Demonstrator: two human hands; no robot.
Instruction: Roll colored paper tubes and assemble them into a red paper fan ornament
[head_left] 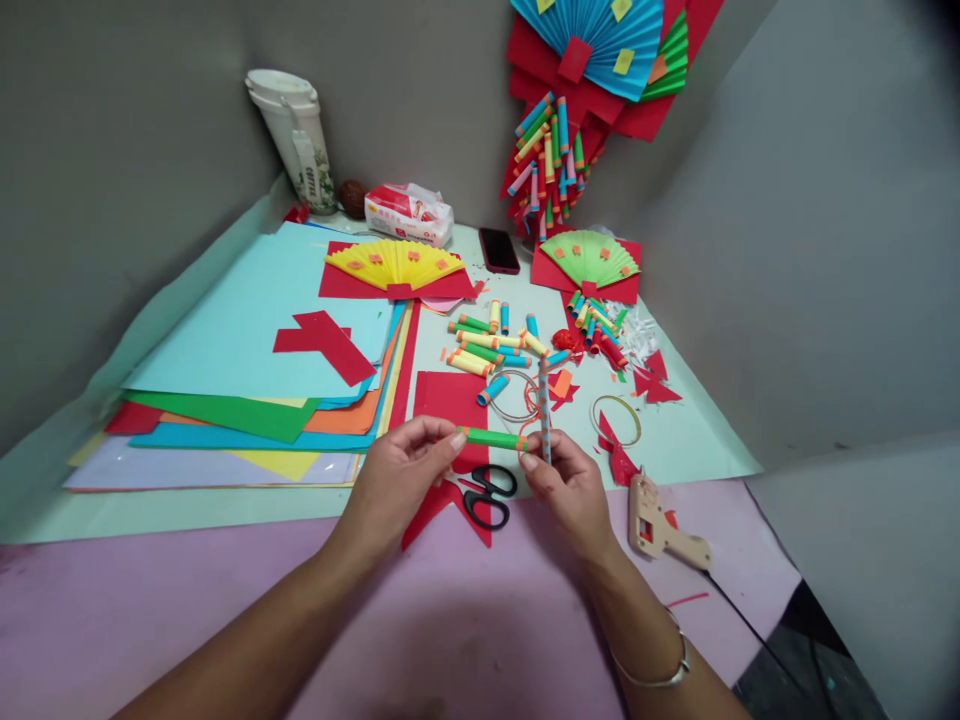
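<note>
My left hand point(416, 460) pinches one end of a small green paper tube point(491, 438) with orange ends. At the tube's other end, my right hand point(568, 480) has its fingertips closed. The right fingers also grip a narrow grey-blue stick point(544, 405) standing upright; its kind is unclear. Below the tube lie black-handled scissors point(487, 497), their blades partly hidden by my left hand, and red paper scraps point(450, 520). Just beyond are a red paper sheet point(446, 400), several loose coloured tubes point(480, 340) and a ring of thin wire or tape point(514, 395).
Stacked coloured paper point(247, 320) fills the left. A yellow fan point(395, 265), a green fan point(590, 258), a phone point(499, 251), a tissue pack point(409, 213) and a tumbler point(296, 140) stand behind. A glue gun point(664, 528) with a cord lies right, near a yellowish tape ring point(637, 425).
</note>
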